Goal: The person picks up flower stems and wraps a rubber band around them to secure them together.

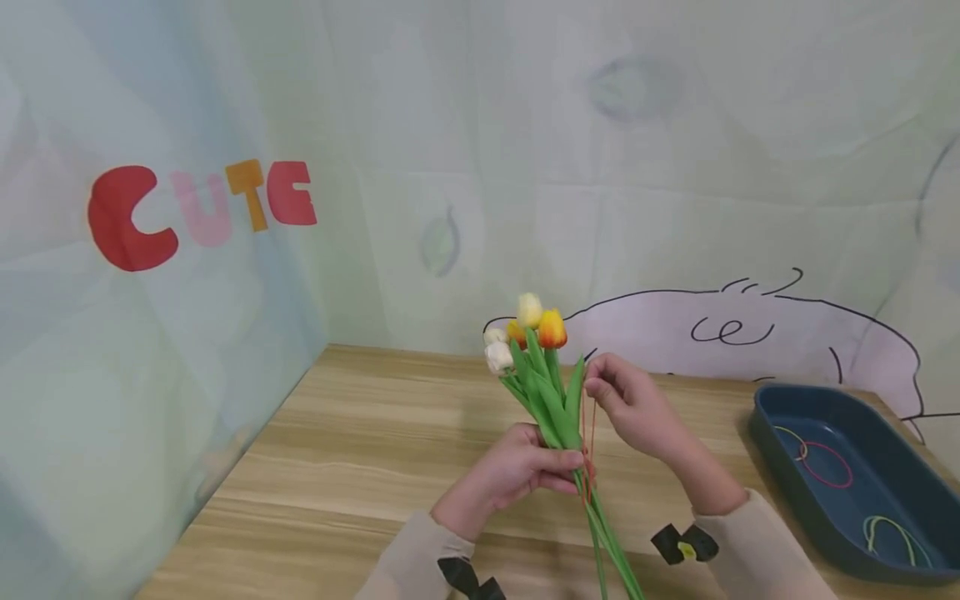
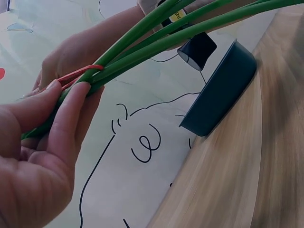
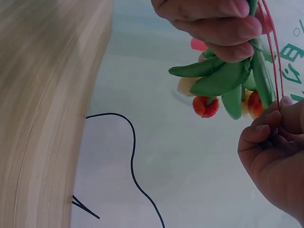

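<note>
A bunch of tulips (image 1: 551,400), with white, cream and orange-yellow heads and green leaves, leans above the table. My left hand (image 1: 528,467) grips its stems just below the leaves. A red rubber band (image 2: 76,74) loops around the stems beside the left fingers. My right hand (image 1: 637,404) pinches the far end of that band and holds it stretched up along the leaves, as two taut strands in the right wrist view. The right fingers (image 3: 259,135) are close to the flower heads. The left palm hides part of the stems.
A dark blue tray (image 1: 825,533) stands at the table's right side, with a red band (image 1: 828,482) and yellow-green bands (image 1: 892,533) inside. The wooden table (image 1: 337,467) meets a printed cloth backdrop (image 1: 465,183) at the back and left.
</note>
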The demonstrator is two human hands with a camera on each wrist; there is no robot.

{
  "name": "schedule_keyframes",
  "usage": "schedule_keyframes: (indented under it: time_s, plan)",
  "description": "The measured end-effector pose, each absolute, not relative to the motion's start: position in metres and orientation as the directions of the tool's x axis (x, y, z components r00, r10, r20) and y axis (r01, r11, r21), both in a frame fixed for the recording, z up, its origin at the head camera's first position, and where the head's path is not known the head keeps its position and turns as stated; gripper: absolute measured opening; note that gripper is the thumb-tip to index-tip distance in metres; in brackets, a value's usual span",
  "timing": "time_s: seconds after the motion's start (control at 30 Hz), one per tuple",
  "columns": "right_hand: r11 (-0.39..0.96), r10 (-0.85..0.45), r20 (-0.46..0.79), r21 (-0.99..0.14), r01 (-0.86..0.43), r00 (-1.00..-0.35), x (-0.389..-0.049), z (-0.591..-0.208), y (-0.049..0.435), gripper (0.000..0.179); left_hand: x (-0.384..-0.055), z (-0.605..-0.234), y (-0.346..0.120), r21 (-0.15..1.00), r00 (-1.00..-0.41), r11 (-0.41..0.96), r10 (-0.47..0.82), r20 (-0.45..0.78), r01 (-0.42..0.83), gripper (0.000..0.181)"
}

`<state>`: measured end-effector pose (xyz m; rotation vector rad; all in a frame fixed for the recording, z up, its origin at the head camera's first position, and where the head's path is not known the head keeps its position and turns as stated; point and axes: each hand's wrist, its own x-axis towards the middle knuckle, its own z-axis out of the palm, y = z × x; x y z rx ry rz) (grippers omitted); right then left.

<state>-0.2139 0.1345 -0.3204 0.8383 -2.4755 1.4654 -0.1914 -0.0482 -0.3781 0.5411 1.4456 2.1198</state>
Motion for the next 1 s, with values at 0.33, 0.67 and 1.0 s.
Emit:
schedule_keyframes:
  time_s: [0.33,0.67,1.0]
  plan:
    - [0.387,-0.343,0.377,-0.778,-0.495,-0.860,-0.219,-0.320,0.135,0.010,-0.190,-0.378,-0.048,0.948,-0.759,-0.267,0.649,0.043,-0.174,0.011]
    - [-0.299,-0.795,0.417,-0.901,-0.313,-0.441,-0.216,-0.305,0.155,0.018,-0.199,-0.369,-0.071,0.955,-0.769,-0.272,0.634,0.085,-0.119,0.022]
    - [-0.154,-0.882,0.364,-0.823,-0.548,-0.299,-0.207,-0.279,0.166,0.017,-0.198,-0.361,-0.086,0.967,-0.714,-0.234,0.694,0.097,-0.097,0.020]
